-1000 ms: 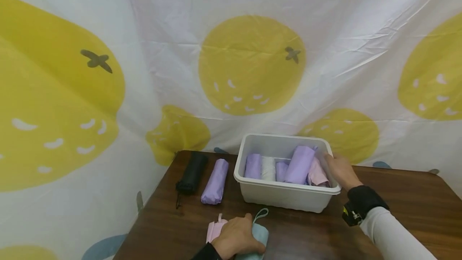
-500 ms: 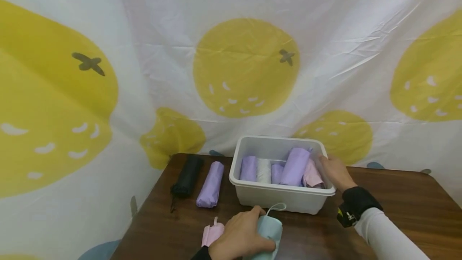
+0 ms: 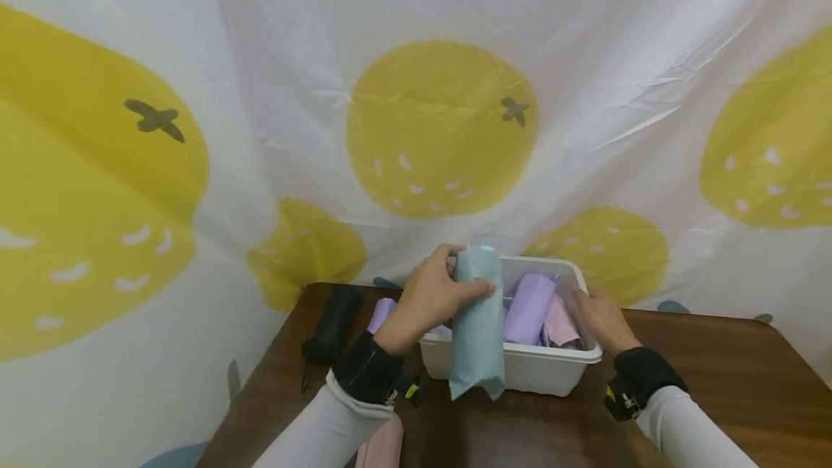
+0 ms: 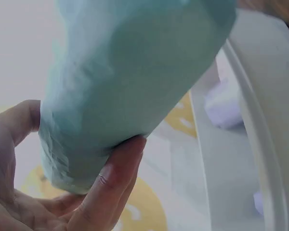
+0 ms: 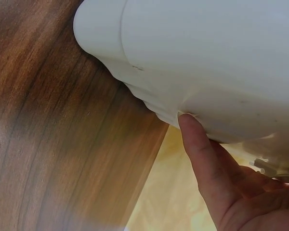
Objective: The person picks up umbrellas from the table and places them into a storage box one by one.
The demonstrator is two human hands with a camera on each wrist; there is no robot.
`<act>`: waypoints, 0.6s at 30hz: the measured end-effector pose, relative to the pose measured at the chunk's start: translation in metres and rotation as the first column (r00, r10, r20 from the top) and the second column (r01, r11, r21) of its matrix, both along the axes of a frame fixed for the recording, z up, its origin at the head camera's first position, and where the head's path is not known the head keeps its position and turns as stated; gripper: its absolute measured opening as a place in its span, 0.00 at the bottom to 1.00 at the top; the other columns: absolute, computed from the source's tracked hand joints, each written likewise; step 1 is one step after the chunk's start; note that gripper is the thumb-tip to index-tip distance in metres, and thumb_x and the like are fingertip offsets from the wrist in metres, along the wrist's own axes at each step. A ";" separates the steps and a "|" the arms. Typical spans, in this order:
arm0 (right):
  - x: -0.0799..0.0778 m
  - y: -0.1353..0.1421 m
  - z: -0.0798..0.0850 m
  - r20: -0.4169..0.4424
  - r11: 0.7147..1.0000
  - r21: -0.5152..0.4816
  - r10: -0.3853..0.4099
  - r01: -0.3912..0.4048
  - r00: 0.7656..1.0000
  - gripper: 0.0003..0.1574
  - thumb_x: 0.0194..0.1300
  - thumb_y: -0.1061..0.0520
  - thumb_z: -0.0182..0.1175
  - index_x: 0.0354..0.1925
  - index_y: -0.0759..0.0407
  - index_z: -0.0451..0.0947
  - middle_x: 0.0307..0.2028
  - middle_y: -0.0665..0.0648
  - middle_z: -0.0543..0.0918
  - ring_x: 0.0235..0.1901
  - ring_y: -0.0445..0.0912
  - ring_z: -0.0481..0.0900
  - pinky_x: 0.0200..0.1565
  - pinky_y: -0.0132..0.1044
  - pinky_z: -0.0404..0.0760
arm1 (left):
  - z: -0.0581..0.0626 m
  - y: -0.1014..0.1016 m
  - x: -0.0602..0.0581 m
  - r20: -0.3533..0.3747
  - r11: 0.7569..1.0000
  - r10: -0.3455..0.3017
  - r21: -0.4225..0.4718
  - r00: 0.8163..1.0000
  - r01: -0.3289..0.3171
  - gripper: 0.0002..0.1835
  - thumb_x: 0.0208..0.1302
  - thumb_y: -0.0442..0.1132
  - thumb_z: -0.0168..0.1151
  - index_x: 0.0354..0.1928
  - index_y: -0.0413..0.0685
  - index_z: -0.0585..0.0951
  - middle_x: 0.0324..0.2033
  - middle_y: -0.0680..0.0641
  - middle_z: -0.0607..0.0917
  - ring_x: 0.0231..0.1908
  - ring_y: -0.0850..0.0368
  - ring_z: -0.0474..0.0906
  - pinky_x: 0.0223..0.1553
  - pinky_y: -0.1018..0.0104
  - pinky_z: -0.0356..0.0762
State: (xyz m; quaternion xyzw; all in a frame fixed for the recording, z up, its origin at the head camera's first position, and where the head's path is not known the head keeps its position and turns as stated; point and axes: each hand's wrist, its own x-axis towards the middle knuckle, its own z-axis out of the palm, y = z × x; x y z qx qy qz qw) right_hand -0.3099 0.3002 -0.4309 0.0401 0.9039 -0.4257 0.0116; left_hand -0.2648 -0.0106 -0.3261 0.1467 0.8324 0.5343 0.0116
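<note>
My left hand (image 3: 425,298) grips a mint-green folded umbrella (image 3: 478,331) near its upper end, holding it upright before the white plastic bin (image 3: 542,373). In the left wrist view, thumb and fingers wrap the umbrella's (image 4: 130,77) wrapped end. My right hand (image 3: 606,321) holds the bin by its right end; the right wrist view has a fingertip against the bin's outer wall (image 5: 207,57). Inside the bin lie a purple folded umbrella (image 3: 531,309) and a pink one (image 3: 560,323). The held umbrella and left hand hide the bin's left part.
On the brown table (image 3: 702,367), a black folded umbrella (image 3: 334,323) lies left of the bin. Beside it a purple one (image 3: 381,314) is mostly hidden by my left arm. Nearer me is a pink umbrella (image 3: 382,445). A fruit-print curtain (image 3: 442,128) hangs behind.
My left hand has lifted the mint-green umbrella from the table's near side, raising it forward to the bin's front. My right hand stays at the bin's right end.
</note>
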 end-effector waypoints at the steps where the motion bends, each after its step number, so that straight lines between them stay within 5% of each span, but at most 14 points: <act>1: 0.000 -0.001 -0.001 -0.004 1.000 -0.003 0.002 -0.002 1.000 0.43 0.86 0.42 0.32 0.71 0.81 0.63 0.68 0.82 0.69 0.64 0.72 0.71 0.64 0.67 0.69 | 0.000 0.000 -0.006 -0.002 1.000 0.014 0.015 1.000 -0.014 0.40 0.61 0.49 0.77 0.72 0.45 0.72 0.51 0.38 0.84 0.41 0.47 0.85 0.24 0.55 0.86; 11: 0.000 0.001 -0.005 0.030 1.000 -0.018 -0.011 0.012 0.999 0.46 0.86 0.40 0.30 0.76 0.80 0.55 0.73 0.83 0.61 0.70 0.76 0.63 0.68 0.69 0.64 | -0.009 0.014 -0.050 -0.032 0.994 0.114 0.011 0.993 -0.113 0.41 0.63 0.50 0.75 0.74 0.43 0.72 0.59 0.35 0.81 0.48 0.42 0.84 0.25 0.55 0.86; 18: 0.001 0.000 -0.003 0.018 1.000 -0.029 -0.009 0.010 1.000 0.46 0.87 0.41 0.31 0.77 0.80 0.53 0.74 0.83 0.59 0.72 0.76 0.61 0.69 0.69 0.63 | -0.017 0.026 -0.069 -0.237 0.952 0.219 -0.162 0.947 -0.261 0.41 0.64 0.53 0.71 0.75 0.40 0.73 0.65 0.37 0.81 0.60 0.40 0.81 0.56 0.48 0.80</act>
